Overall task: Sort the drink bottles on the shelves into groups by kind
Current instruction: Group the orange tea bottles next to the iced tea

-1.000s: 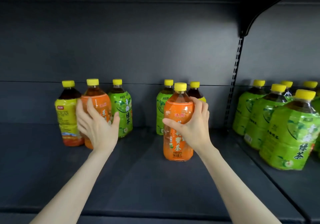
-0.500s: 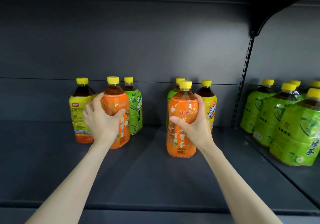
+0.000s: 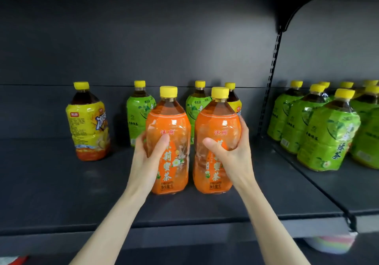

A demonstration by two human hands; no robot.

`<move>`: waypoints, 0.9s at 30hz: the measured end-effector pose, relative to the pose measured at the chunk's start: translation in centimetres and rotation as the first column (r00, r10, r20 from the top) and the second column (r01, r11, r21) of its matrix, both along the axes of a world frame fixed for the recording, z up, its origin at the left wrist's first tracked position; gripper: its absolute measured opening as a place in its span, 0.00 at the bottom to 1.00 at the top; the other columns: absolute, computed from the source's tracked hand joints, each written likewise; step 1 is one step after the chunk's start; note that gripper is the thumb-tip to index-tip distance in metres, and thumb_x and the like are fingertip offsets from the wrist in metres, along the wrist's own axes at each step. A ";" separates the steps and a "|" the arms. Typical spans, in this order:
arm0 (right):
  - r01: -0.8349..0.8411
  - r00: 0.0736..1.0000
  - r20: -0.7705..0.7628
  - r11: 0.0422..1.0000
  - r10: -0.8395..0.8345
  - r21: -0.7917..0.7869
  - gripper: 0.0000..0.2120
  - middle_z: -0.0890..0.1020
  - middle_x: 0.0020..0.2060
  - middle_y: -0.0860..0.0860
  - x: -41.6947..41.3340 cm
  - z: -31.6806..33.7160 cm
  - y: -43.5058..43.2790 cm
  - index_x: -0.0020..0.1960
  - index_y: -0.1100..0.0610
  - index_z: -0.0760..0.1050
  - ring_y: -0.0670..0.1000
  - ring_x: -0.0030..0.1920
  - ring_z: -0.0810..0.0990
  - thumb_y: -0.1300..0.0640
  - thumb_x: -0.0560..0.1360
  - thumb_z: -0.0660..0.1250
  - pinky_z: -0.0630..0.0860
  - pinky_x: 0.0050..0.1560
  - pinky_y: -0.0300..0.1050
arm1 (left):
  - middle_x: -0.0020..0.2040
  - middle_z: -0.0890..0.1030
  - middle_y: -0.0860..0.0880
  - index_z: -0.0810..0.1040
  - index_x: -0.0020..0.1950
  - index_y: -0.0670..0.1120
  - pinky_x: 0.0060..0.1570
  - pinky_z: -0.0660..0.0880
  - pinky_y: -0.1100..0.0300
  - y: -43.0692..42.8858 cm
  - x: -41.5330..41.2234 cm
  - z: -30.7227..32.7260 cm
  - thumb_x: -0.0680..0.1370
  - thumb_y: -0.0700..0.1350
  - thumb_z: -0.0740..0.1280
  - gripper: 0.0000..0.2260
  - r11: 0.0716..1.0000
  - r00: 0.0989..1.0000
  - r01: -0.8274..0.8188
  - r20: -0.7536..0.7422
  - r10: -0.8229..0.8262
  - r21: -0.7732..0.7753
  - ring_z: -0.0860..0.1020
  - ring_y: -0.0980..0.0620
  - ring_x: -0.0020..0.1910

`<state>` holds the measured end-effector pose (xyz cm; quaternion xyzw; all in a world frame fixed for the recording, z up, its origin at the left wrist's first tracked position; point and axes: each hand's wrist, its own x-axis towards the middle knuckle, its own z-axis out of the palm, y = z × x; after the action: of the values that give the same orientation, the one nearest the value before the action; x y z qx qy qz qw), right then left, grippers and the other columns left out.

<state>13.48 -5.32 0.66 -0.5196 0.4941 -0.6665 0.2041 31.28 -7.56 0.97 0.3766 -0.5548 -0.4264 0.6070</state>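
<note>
Two orange-label tea bottles stand side by side near the middle of the dark shelf (image 3: 61, 193). My left hand (image 3: 146, 158) grips the left orange bottle (image 3: 172, 141) from its left side. My right hand (image 3: 231, 158) grips the right orange bottle (image 3: 213, 121) from its right side. Behind them stand two green-label bottles (image 3: 136, 112) (image 3: 194, 106) and a yellow-label bottle (image 3: 233, 100), mostly hidden. Another yellow-label bottle (image 3: 88, 121) stands alone at the left.
Several green-label bottles (image 3: 326, 135) are grouped on the neighbouring shelf section at the right, past a slotted upright (image 3: 268, 84). A shelf bracket (image 3: 291, 18) hangs above. Colourful items (image 3: 332, 244) show below the shelf edge.
My left hand has carried its orange bottle rightwards, away from the yellow and green bottles, to stand beside the orange bottle in my right hand. The view has moved closer.
</note>
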 end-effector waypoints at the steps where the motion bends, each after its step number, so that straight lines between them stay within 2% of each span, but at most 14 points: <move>1: 0.001 1.000 -0.004 1.000 -0.001 0.008 0.48 0.76 0.56 0.39 0.0 0.0 0.1 0.72 0.42 0.57 0.41 0.55 0.78 0.40 0.59 0.79 0.79 0.52 0.42 | 0.51 0.75 0.63 0.65 0.63 0.59 0.40 0.70 0.67 0.3 -0.5 0.0 0.66 0.62 0.64 0.26 1.000 1.000 0.012 -0.009 -0.012 0.028 0.75 0.62 0.50; 3: 0.018 1.000 -0.006 1.000 -0.018 -0.001 0.45 0.77 0.55 0.39 0.2 -0.1 0.6 0.70 0.43 0.61 0.40 0.53 0.79 0.39 0.59 0.77 0.78 0.49 0.39 | 0.50 0.76 0.61 0.66 0.60 0.58 0.39 0.70 0.67 0.9 -1.5 -0.2 0.67 0.63 0.63 0.23 1.000 1.000 -0.008 -0.029 0.008 0.016 0.76 0.62 0.47; 7: 0.093 0.995 0.025 0.994 -0.092 -0.054 0.45 0.79 0.53 0.39 0.0 -0.2 3.2 0.70 0.43 0.62 0.37 0.50 0.80 0.32 0.57 0.72 0.78 0.45 0.32 | 0.52 0.79 0.58 0.71 0.55 0.61 0.48 0.74 0.60 2.6 -2.6 -0.6 0.69 0.66 0.64 0.18 0.999 0.997 -0.043 -0.066 0.041 -0.028 0.79 0.60 0.50; 11: 0.172 0.984 0.061 0.979 -0.166 -0.106 0.41 0.80 0.47 0.37 -2.7 0.5 7.1 0.67 0.45 0.65 0.33 0.47 0.79 0.32 0.58 0.70 0.75 0.41 0.26 | 0.50 0.80 0.57 0.73 0.52 0.59 0.44 0.73 0.64 5.2 -5.3 -0.1 0.71 0.66 0.63 0.16 0.997 0.999 0.009 -0.033 -0.012 -0.082 0.80 0.63 0.46; 15: 0.297 0.954 0.078 0.947 -0.289 -0.124 0.40 0.81 0.48 0.40 -7.9 1.7 11.6 0.66 0.47 0.68 0.36 0.47 0.81 0.31 0.59 0.69 0.77 0.43 0.31 | 0.49 0.82 0.56 0.74 0.53 0.57 0.48 0.76 0.60 7.9 -10.4 1.1 0.70 0.69 0.62 0.20 0.989 0.994 0.102 -0.020 -0.105 -0.108 0.81 0.60 0.47; 18: 0.391 0.920 0.075 0.912 -0.384 -0.125 0.38 0.82 0.48 0.39 -12.7 2.2 16.0 0.66 0.45 0.69 0.37 0.47 0.81 0.31 0.59 0.69 0.77 0.45 0.35 | 0.50 0.82 0.56 0.75 0.55 0.58 0.51 0.76 0.57 10.9 -15.6 1.4 0.67 0.70 0.61 0.23 0.974 0.982 0.188 -0.008 -0.190 -0.124 0.80 0.59 0.49; 22: 0.503 0.864 0.047 0.856 -0.501 -0.119 0.37 0.82 0.44 0.36 -19.8 1.8 23.2 0.64 0.45 0.70 0.36 0.45 0.81 0.31 0.59 0.68 0.75 0.42 0.30 | 0.47 0.83 0.57 0.76 0.50 0.59 0.50 0.76 0.57 16.3 -23.7 0.5 0.64 0.72 0.61 0.23 0.953 0.958 0.284 -0.019 -0.287 -0.106 0.81 0.60 0.47; 25: 0.563 0.826 0.029 0.821 -0.563 -0.095 0.38 0.82 0.43 0.37 -25.4 1.3 28.8 0.64 0.46 0.70 0.35 0.44 0.80 0.31 0.58 0.68 0.75 0.40 0.30 | 0.48 0.83 0.56 0.77 0.51 0.57 0.52 0.77 0.53 20.5 -29.9 -0.4 0.65 0.73 0.61 0.25 0.927 0.929 0.368 -0.019 -0.371 -0.073 0.81 0.58 0.48; 27: 0.607 0.793 0.015 0.789 -0.608 -0.093 0.36 0.82 0.42 0.36 -28.8 0.8 32.0 0.62 0.46 0.71 0.34 0.43 0.80 0.31 0.58 0.67 0.74 0.39 0.30 | 0.49 0.83 0.56 0.77 0.52 0.57 0.52 0.76 0.54 23.2 -33.7 -0.8 0.66 0.73 0.60 0.25 0.907 0.910 0.413 -0.012 -0.415 -0.078 0.81 0.59 0.49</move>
<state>-15.35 26.64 1.46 -0.3476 0.6049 -0.7148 -0.0492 -2.42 15.67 0.15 0.2216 -0.6286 -0.5301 0.5242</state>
